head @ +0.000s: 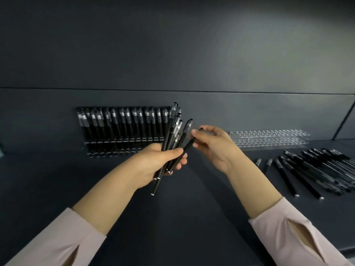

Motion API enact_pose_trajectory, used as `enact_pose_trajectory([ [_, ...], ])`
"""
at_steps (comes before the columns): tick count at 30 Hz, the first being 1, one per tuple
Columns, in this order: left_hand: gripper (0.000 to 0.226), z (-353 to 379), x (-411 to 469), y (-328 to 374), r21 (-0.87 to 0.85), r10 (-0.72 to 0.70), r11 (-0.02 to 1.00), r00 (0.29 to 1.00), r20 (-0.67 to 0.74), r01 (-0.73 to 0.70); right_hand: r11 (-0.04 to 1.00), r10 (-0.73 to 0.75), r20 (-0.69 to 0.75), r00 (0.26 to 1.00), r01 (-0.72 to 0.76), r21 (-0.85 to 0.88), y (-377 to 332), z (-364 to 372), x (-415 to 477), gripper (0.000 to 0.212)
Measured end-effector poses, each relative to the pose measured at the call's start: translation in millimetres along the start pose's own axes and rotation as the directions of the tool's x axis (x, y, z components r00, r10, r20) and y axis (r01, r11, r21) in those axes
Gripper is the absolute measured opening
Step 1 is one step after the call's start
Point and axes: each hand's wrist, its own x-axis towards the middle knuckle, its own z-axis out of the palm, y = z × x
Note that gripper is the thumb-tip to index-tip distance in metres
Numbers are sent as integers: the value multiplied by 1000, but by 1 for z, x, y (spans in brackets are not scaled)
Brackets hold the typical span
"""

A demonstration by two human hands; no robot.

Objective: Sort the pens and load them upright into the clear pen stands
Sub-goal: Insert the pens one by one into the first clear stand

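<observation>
Left hand (159, 162) grips a bundle of black pens (172, 129) mid-barrel, caps up. My right hand (215, 146) pinches one pen (189, 144) near its cap end. Judged light, stiff and smooth, so likely slippery; hold by the barrel. Filled stand (124, 129) stands behind, empty stand (269, 137) to the right, loose pens (317, 169) on the surface (192, 208).

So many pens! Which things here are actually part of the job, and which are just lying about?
Part of the job:
bundle of pens, gripped by the left hand
single pen, pinched by the right hand
full pen stand
empty pen stand
loose pens on the table

Just lying about:
small dark thing at the left edge, too cut off to identify
</observation>
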Motion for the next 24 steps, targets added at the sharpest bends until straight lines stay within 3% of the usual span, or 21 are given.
enact_pose_trajectory([
  [2,19,-29,-10,-1,-63,26,998,997,-69,-30,998,-45,-44,998,46,42,9,33,2,25],
  [4,18,-60,-18,-5,-104,39,993,986,-159,-56,988,-153,-129,980,151,-25,15,61,6,22],
  [7,18,-107,-29,-14,-124,71,986,958,-278,-109,944,-324,-242,915,296,-144,19,99,12,17],
  [12,20,-162,-40,-24,-68,130,984,929,-347,-163,834,-538,-279,795,456,-310,26,153,25,20],
  [18,15,-181,-40,-27,-58,171,977,921,-350,-204,666,-715,-122,689,616,-420,47,187,31,21],
  [24,16,-181,-40,-24,-81,193,967,900,-391,-242,575,-723,23,691,619,-535,65,189,39,24],
])
